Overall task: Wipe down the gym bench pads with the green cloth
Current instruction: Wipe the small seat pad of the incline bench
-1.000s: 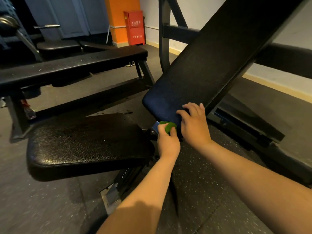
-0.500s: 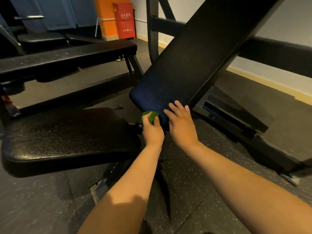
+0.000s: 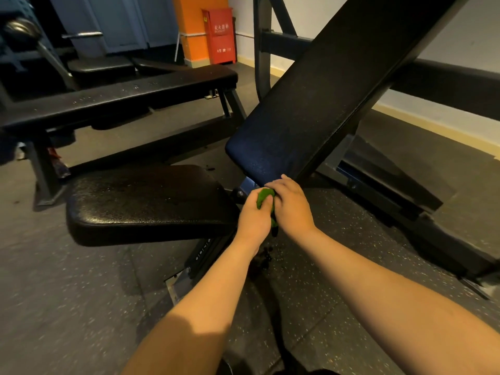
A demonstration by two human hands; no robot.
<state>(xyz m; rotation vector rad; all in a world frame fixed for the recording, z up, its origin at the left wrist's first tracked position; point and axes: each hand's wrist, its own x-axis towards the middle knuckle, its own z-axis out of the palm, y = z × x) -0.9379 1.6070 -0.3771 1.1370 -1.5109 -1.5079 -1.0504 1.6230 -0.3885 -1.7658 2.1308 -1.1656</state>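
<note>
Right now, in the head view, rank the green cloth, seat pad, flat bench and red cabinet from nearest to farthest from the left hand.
1. green cloth, gripped in the left hand.
2. seat pad, just to its left.
3. flat bench, behind, upper left.
4. red cabinet, by the far wall.

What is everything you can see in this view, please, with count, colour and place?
backrest pad: one, black, inclined, centre to upper right.
seat pad: one, black, left of the hands.
green cloth: one, green, bunched between both hands below the backrest pad's lower end.
flat bench: one, black, behind at left.
cabinet: one, red, far wall.
pillar: one, orange, left of the cabinet.
floor: dark, speckled.
left hand: one, grips the cloth.
right hand: one, curled over the cloth.
</note>
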